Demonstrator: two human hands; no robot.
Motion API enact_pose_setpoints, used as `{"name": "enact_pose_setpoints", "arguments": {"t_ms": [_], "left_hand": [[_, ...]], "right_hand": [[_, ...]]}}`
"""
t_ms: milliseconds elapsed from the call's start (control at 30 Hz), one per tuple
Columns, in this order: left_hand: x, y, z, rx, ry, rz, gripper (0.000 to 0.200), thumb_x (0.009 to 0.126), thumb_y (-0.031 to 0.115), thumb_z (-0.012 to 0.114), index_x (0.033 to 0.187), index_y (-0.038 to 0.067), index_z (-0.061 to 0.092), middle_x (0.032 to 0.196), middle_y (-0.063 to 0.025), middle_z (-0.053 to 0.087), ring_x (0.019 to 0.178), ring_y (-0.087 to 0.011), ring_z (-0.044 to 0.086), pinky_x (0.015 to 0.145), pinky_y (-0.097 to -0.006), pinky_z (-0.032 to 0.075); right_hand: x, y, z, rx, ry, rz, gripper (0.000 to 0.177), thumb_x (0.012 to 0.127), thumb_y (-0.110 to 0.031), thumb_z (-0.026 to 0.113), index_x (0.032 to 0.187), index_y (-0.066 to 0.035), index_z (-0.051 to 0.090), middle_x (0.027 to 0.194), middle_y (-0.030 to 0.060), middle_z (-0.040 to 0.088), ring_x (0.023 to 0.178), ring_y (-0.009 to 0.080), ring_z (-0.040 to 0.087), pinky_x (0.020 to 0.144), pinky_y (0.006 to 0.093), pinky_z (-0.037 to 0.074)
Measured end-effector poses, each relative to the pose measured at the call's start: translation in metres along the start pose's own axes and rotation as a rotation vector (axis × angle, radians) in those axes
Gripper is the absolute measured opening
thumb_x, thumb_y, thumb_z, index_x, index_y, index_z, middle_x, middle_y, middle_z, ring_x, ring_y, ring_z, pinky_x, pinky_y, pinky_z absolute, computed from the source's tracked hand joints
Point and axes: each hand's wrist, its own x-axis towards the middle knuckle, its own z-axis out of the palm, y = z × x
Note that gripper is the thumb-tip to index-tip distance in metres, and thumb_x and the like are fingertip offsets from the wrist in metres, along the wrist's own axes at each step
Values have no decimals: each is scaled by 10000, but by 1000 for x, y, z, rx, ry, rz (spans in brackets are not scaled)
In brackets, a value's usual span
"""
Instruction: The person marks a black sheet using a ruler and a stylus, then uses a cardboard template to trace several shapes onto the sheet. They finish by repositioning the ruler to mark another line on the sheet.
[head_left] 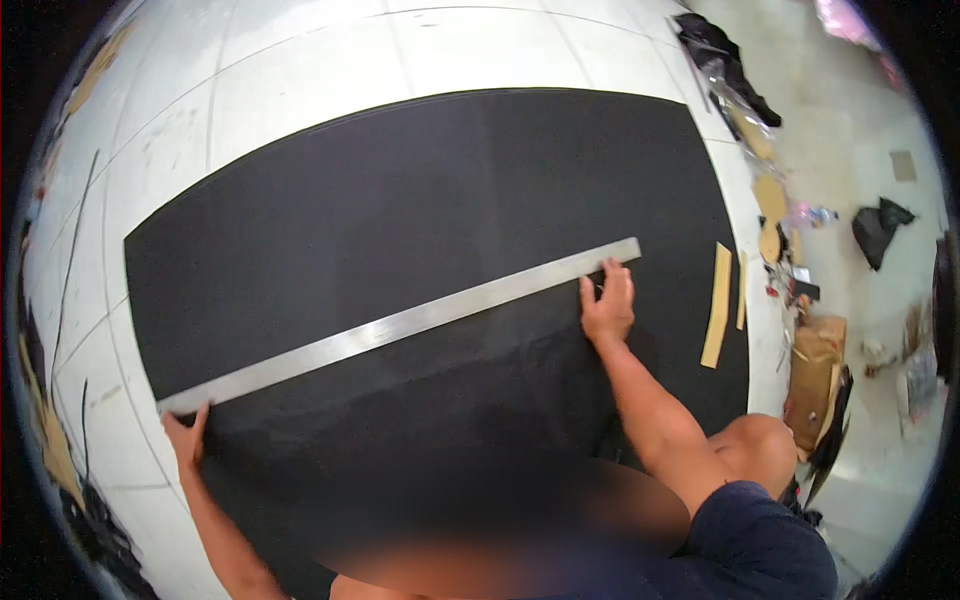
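Note:
A long, flat metal straightedge (pixel 400 325) lies slantwise across a large black sheet of material (pixel 420 190), its right end farther from me than its left. At the left end, by the sheet's left edge, my left hand (pixel 187 437) holds the straightedge with thumb and fingers at its near edge. Close to the other end, my right hand (pixel 612 308) has its fingertips on the straightedge, thumb apart along the near edge. Whether the metal carries markings is too faint to tell. A blurred dark patch hides the sheet nearest my body.
Two narrow tan strips (pixel 716 305) lie on the sheet's right side. Under the sheet is a white panelled surface (pixel 300 60). Along its right border are a brown paper package (pixel 815 365), tan pieces and small clutter. A black bag (pixel 880 232) sits farther right on the floor.

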Motion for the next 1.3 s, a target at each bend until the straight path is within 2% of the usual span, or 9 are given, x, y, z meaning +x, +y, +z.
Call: {"name": "enact_pose_setpoints", "arguments": {"t_ms": [33,67,133,533,633,933,1033,1133,1300], "left_hand": [[10,-8,11,80,53,3,1156,733,601,818,1435,-166,313,1454,-316,373,1360,-421,382,1156,-472,317],[10,3,5,47,-32,-32,1205,730,601,818,1467,-169,255,1512,-324,306,1418,-434,318,1190,-471,277],[5,2,1,46,-19,-59,1237,730,600,818,1490,-163,210,1538,-329,265,1438,-438,291,1201,-473,260],[12,-5,11,99,4,-92,1261,741,618,797,1510,-158,166,1579,-336,193,1484,-439,210,1227,-485,211],[11,-1,6,85,-43,-106,1268,739,625,796,1511,-157,163,1580,-344,184,1490,-446,189,1228,-490,207],[4,24,-12,85,-124,-180,1340,686,665,810,1516,-154,150,1579,-337,203,1481,-453,216,1226,-493,215],[3,38,-24,85,-190,-174,1338,666,657,829,1494,-177,189,1560,-344,240,1456,-451,277,1202,-483,269],[17,27,-22,50,-222,-154,1313,643,638,856,1451,-204,254,1509,-351,317,1398,-441,370,1163,-474,329],[16,21,-16,0,-160,-74,1258,635,618,873,1401,-215,324,1434,-349,395,1341,-427,429,1132,-471,362]], "right_hand": [[2,-3,-1,9,10,-5,587,975,-468,570,1453,-145,461,1576,66,404,1470,347,325,1150,487,359],[3,-5,-2,10,6,9,585,974,-464,574,1448,-139,466,1574,71,403,1468,348,327,1141,490,372],[-1,-7,-6,21,28,-6,576,971,-462,582,1432,-132,481,1572,79,401,1465,349,331,1143,491,369],[1,-6,-6,15,-26,38,595,980,-507,555,1451,-152,476,1592,69,378,1489,334,296,1161,477,351],[1,-5,-6,3,-28,36,596,984,-513,543,1459,-161,468,1597,58,373,1488,334,299,1159,477,356],[1,-6,-7,-3,-16,26,586,976,-484,564,1450,-151,474,1586,63,387,1479,348,311,1149,484,365],[2,-6,-7,15,-4,15,581,973,-478,570,1443,-149,478,1579,63,395,1478,349,311,1148,489,365],[2,-6,-8,17,-4,9,572,974,-475,570,1436,-149,483,1578,62,395,1479,348,309,1147,489,366],[1,-3,-9,23,0,18,564,974,-476,570,1428,-150,489,1579,66,391,1479,341,310,1143,491,371]]}}
